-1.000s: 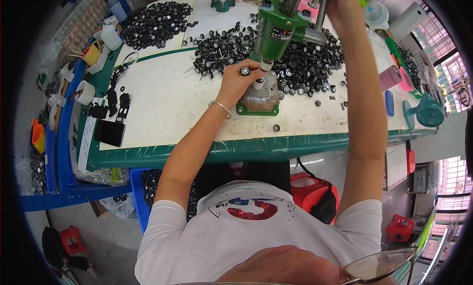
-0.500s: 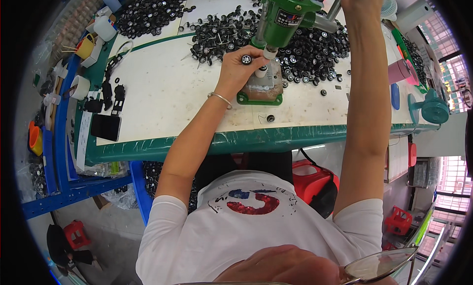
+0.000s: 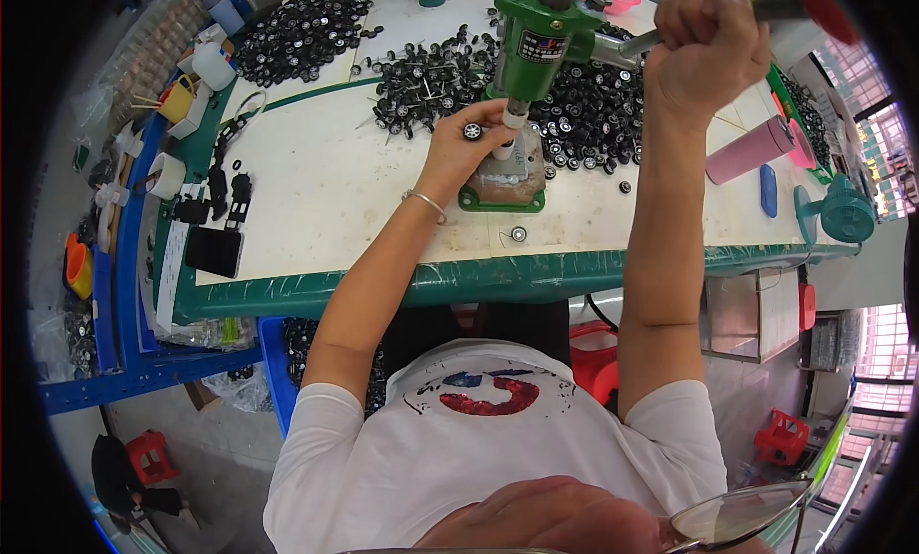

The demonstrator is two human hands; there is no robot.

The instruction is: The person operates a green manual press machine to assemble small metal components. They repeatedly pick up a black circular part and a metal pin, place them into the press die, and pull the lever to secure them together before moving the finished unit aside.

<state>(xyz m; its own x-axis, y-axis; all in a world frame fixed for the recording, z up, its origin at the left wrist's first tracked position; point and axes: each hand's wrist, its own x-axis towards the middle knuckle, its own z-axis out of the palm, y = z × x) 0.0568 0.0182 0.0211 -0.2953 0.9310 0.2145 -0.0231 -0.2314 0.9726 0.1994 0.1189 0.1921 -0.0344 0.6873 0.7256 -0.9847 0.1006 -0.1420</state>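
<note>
A green hand press (image 3: 533, 51) stands on the worktable, its white-tipped ram (image 3: 515, 113) over a small white post on the base plate (image 3: 504, 183). My left hand (image 3: 459, 154) is beside the ram, fingers pinched round a small black toy wheel (image 3: 472, 131) with a silver hub. The tips of my left fingers reach in under the ram and partly hide what is there. My right hand (image 3: 706, 54), raised at the upper right, is wrapped round the press's lever (image 3: 780, 8), which ends in a red knob (image 3: 829, 8). One loose wheel (image 3: 518, 234) lies in front of the base.
Behind the press spreads a heap of wheels, some on axles (image 3: 421, 85); another wheel pile (image 3: 302, 37) sits far left. Black parts and a dark flat rectangle (image 3: 213, 251) lie at left. A pink tumbler (image 3: 751, 150) and a teal fan (image 3: 835, 211) stand at right.
My right hand has come down and nearer with the lever, and its red knob now shows. My left hand stays at the press with the wheel. The view has shifted slightly.
</note>
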